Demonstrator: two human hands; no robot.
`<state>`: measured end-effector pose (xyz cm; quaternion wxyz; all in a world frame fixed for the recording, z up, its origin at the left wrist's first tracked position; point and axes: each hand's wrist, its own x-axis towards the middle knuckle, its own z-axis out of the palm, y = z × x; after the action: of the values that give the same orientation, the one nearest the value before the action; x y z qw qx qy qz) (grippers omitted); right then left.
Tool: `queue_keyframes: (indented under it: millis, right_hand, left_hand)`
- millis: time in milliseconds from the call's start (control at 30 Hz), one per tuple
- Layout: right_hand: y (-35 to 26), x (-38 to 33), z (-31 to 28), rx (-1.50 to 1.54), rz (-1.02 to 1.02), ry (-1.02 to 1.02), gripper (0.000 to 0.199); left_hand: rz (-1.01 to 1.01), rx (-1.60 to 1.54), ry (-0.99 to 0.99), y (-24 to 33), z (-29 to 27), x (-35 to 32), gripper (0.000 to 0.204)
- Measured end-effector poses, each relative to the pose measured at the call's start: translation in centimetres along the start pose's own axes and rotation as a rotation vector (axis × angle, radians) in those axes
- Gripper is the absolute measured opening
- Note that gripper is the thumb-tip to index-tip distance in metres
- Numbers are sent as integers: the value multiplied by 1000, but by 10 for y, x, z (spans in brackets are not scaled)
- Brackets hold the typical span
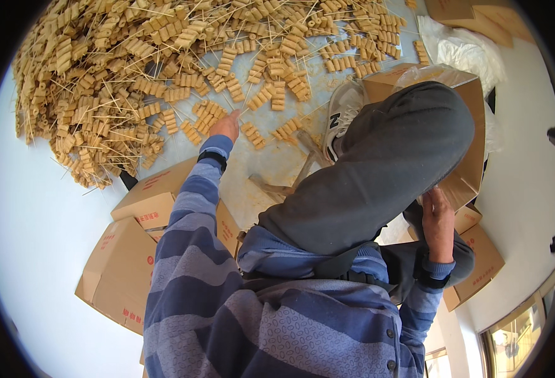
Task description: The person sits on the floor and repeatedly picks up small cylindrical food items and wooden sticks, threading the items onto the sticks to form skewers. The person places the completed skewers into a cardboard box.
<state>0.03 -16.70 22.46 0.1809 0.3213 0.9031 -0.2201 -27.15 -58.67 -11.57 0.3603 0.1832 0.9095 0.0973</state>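
Note:
My left hand [226,126] reaches to the near edge of a large heap of skewers [113,75], which are thin pale sticks bearing tan, ridged, tube-like pieces. Its index finger stretches out toward a stick, and the other fingers are partly hidden. Just left of it lies a group of skewers [208,114]; a single skewer [253,135] lies to its right. Beside my raised knee, my right hand [439,223] has its fingers curled at the lower edge of an open cardboard box [469,167]. The box's inside is mostly hidden by my leg.
Closed cardboard boxes [117,271] stand at the left, with another box [482,261] at the lower right. White plastic sheeting [463,53] lies beyond the open box. A wooden stool frame [305,167] shows near my shoe [343,116]. Crumbs dot the pale surface.

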Motion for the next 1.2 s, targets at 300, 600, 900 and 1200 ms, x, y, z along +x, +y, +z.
queue_keyframes:
  millis: [300, 600, 900, 1200]
  right_hand:
    - [-2, -10, -5, -5, 16, 38, 21]
    - [-7, 0, -3, 17, 75, -49, 17]
    - [-9, 0, 4, 27, 43, -84, 15]
    - [1, -13, -8, 5, 33, -15, 19]
  left_hand:
    - [-128, 143, -87, 16, 11, 25, 26]
    - [150, 236, -9, -8, 15, 4, 14]
    - [-82, -312, 236, 2, 22, 8, 20]
    - [-323, -129, 247, 38, 35, 52, 32]
